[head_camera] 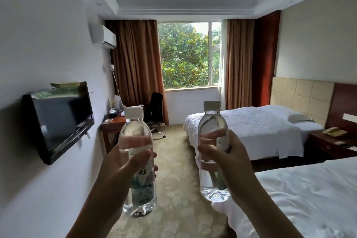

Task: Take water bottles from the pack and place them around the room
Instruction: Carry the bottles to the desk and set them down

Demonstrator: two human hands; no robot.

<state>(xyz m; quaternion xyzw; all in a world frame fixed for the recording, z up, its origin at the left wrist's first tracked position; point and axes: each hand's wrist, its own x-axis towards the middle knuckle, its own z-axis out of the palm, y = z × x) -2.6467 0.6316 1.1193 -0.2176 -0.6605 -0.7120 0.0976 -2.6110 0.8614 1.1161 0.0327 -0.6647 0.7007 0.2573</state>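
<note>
1. Fingers of the left hand (123, 168) were closed around the left water bottle (138, 162), the thumb lying across its printed label and the other fingertips (154, 169) showing past its far side.
2. Fingers of the right hand (222, 160) were likewise wrapped tight around the right water bottle (213, 150), gripping it at mid-height, with clear plastic showing above and below them.
3. Both bottles were carried in the air ahead of the person, well apart from each other, over the patterned carpet (173, 160); the pack itself was not in view.
4. Each bottle's long axis ran close to vertical, white cap up and dimpled base down; the left one leaned slightly, its cap tipped toward the wall-mounted television (59, 121).
5. The step in hand seemed to be carrying the pair to resting spots. The wooden counter (114, 121) lay beyond the left fingers and the nightstand (332, 143) beyond the right fingers, past the far bed (251, 125); both looked like fair candidates.
6. To do it well, I would keep the caps up, lower each base flat onto a bare patch of surface, and loosen the fingers only once the bottle stood steady, clear of the telephone (335, 131) on the nightstand.
</note>
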